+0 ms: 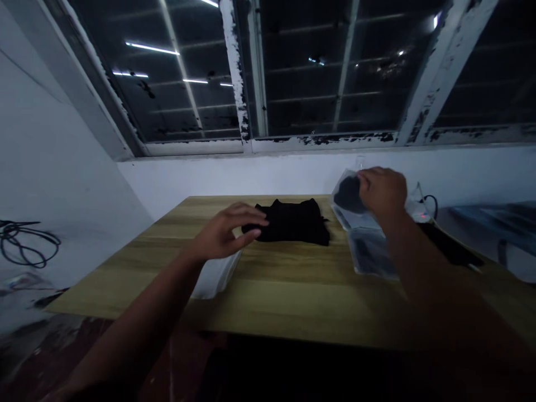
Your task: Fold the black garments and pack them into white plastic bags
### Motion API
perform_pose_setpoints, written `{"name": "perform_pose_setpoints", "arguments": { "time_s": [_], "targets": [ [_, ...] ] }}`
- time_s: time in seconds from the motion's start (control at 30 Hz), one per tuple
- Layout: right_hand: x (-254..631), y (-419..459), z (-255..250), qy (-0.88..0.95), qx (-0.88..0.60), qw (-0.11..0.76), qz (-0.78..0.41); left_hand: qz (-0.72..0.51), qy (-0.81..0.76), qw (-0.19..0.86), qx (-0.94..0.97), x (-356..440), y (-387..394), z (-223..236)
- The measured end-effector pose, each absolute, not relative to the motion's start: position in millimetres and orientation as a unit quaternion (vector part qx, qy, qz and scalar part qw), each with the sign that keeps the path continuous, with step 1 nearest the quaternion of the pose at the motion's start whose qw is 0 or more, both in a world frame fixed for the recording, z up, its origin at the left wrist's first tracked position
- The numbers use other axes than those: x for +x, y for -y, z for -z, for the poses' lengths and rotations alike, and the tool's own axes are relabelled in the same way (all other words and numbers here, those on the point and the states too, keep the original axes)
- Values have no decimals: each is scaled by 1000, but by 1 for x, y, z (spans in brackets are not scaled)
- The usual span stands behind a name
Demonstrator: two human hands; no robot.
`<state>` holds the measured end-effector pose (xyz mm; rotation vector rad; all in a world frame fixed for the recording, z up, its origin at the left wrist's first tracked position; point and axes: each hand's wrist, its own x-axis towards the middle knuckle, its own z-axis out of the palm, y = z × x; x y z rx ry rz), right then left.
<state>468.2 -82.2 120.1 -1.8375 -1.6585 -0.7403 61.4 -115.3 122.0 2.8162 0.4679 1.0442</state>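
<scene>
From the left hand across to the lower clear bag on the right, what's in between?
The head view shows the black cloth between the left hand and lower clear bag, then bare tabletop.

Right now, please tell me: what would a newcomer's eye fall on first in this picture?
Probably the black cloth, lying near the middle of the wooden table, with the left hand at its left end. Next, the right hand holding up a see-through bag, dark in the middle, at the table's far right side. Above, bright streaks show in the large dark windows.
</scene>
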Motion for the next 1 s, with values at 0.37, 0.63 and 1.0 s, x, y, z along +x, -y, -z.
{"name": "perform_pose_setpoints", "arguments": {
  "time_s": [0.37, 0.63, 1.0],
  "targets": [
    [382, 138, -184, 826, -477, 300, -21, -408, -322, 183, 834, 162, 93, -173],
    [376, 131, -176, 846, -389, 363, -31, -435, -265, 238, 827, 158, 87, -166],
    [420, 120, -177, 644, -426, 633, 50, -359, -296, 211, 860, 145, 75, -157]
  ]
}}
